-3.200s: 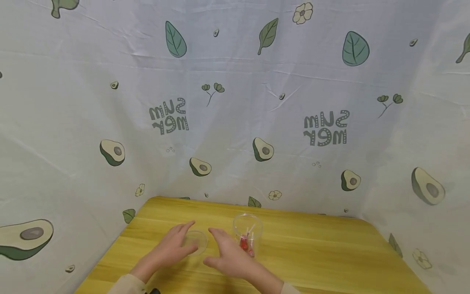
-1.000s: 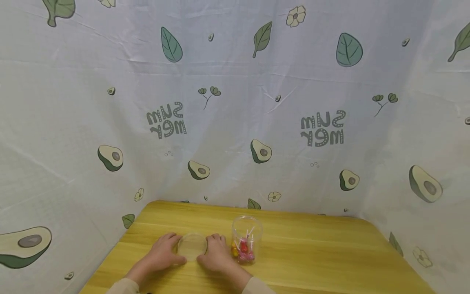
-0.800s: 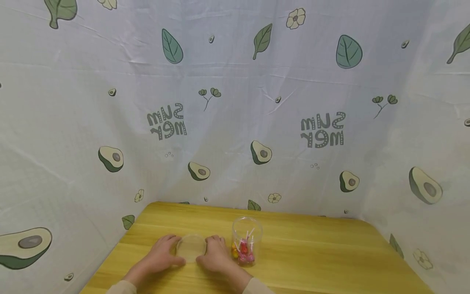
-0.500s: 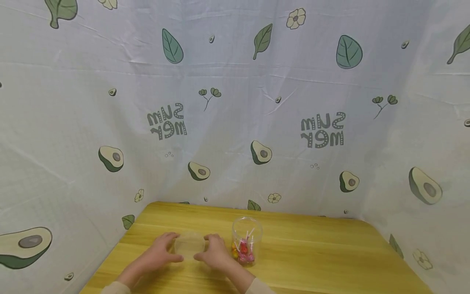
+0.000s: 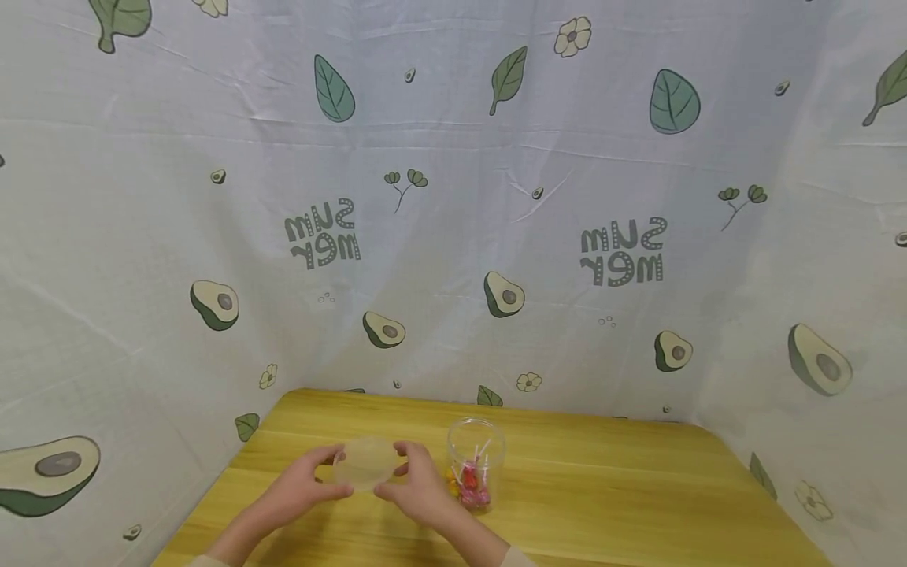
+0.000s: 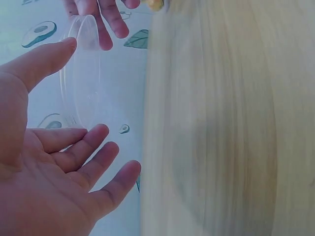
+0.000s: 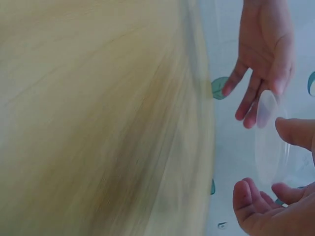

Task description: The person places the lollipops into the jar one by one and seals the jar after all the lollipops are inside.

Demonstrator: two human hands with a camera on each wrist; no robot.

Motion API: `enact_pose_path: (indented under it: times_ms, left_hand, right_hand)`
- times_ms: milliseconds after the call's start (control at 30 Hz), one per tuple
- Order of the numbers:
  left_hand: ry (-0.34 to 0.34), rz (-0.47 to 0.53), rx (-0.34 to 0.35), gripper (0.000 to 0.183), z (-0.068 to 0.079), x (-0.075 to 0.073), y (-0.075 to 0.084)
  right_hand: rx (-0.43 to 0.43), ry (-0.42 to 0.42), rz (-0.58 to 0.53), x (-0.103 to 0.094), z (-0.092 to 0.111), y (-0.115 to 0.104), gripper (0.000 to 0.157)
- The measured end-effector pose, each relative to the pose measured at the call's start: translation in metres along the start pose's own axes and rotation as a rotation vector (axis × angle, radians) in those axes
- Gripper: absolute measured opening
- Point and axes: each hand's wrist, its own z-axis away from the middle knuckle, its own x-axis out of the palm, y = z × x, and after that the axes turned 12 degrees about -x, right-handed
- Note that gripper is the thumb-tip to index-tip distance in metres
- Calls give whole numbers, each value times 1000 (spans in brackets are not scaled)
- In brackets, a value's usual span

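Observation:
A clear round plastic lid (image 5: 364,465) is raised above the table, tilted toward the head camera. My left hand (image 5: 301,488) holds its left edge between thumb and fingers, while my right hand (image 5: 421,484) grips the opposite edge the same way. In the left wrist view the lid (image 6: 81,73) is edge-on between the thumb and index finger of the left hand (image 6: 59,162). The right wrist view shows the lid (image 7: 270,142) between the thumb and fingers of the right hand (image 7: 280,206). Just right of that hand stands a clear cup (image 5: 476,449) without a cover.
Lollipops (image 5: 471,482) in red, pink and yellow wrappers stand in the cup, white sticks up. Beneath is a wood-grain table (image 5: 602,488). A white cloth (image 5: 453,236) printed with avocados and leaves hangs behind and at both sides.
Both hands first came down around the lid lying on the table, then took its edges. Since then they have lifted it and tilted it up. The cup stays in place.

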Motion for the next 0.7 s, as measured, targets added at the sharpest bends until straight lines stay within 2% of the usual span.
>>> enact_pose_path:
  times_ms: [200,367,567,700]
  left_hand:
    - [-34,64,36,76,5,0,8]
    - [-58,94,56,75,9,2,13]
    - [-112,153,73,75,13,6,18]
    - [-124,153,62,73,15,10,21]
  right_hand:
    - [-104,-38,119,-9,9,-2,69]
    - [-160,-26,235,-15,18,-7,58]
    - [-212,36,244,-20,25,-11,49]
    - [-240,82,255,-23,27,-14,45]
